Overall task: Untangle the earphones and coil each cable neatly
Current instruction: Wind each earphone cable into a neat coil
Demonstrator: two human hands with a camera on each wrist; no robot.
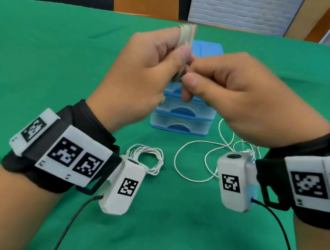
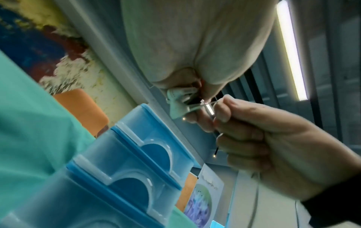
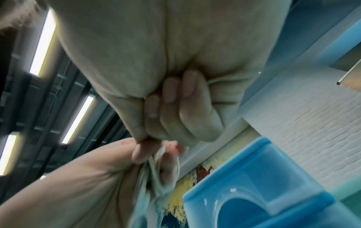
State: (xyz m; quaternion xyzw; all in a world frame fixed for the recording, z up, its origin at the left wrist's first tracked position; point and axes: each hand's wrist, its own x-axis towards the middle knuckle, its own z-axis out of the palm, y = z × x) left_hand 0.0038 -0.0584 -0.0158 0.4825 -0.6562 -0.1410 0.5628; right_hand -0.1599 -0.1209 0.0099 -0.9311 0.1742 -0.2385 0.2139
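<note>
My left hand [image 1: 158,68] is raised above the green table and grips a whitish earphone cable bundle [image 1: 186,33] wound into loops, thumb pressed on it. My right hand [image 1: 221,86] meets it and pinches the cable's end between thumb and curled fingers. The left wrist view shows the cable bundle [image 2: 178,101] under my left palm and the right hand [image 2: 263,138] pinching a strand with a shiny plug [image 2: 210,109]. In the right wrist view the bundle [image 3: 154,171] sits in the left hand [image 3: 93,185]. A coiled white earphone [image 1: 148,158] lies on the table. A loose white earphone cable [image 1: 204,160] lies to its right.
A stack of translucent blue drawers [image 1: 183,117] stands on the green table [image 1: 39,58] right below my hands. Black cables from the wrist cameras trail toward the near edge. Orange chairs and a white brick wall stand beyond the far edge.
</note>
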